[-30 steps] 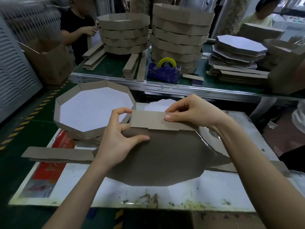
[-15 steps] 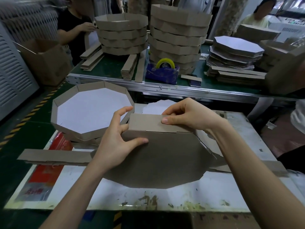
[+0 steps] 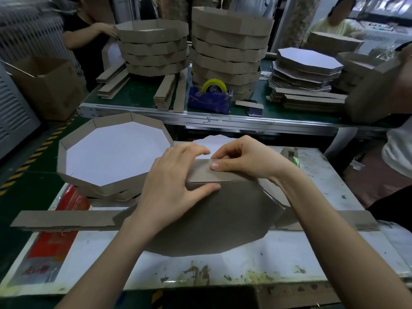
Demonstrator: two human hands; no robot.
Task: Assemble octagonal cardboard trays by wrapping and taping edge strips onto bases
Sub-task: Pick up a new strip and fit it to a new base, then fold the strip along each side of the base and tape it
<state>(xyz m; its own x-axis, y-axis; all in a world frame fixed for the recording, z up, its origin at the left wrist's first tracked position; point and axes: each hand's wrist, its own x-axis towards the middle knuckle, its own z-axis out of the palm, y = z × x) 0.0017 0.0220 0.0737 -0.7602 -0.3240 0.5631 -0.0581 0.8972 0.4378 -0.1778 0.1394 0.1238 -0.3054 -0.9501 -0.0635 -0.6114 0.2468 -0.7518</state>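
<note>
A brown octagonal base (image 3: pixel 214 221) lies flat on the white worktable (image 3: pixel 267 259). A cardboard edge strip (image 3: pixel 207 173) stands folded up along the base's far edge; its ends trail flat to the left (image 3: pixel 62 220) and to the right (image 3: pixel 356 221). My left hand (image 3: pixel 176 186) holds the raised flap, fingers over its top and thumb pressed on the base at the fold. My right hand (image 3: pixel 243 158) pinches the flap's top edge, thumb on the near face. A finished tray (image 3: pixel 75 172) with a white floor sits at the left on others.
Behind the table runs a green conveyor (image 3: pixel 138 94) with two tall stacks of trays (image 3: pixel 229 45), a blue tape dispenser (image 3: pixel 210 98), piles of strips (image 3: pixel 307 100) and white-faced bases (image 3: pixel 307 63). People stand at the back left and right. A brown box (image 3: pixel 46 88) stands left.
My left hand has moved up and right over the raised flap, its fingers now on top beside my right hand. The flap stands closer against the base's far edge.
</note>
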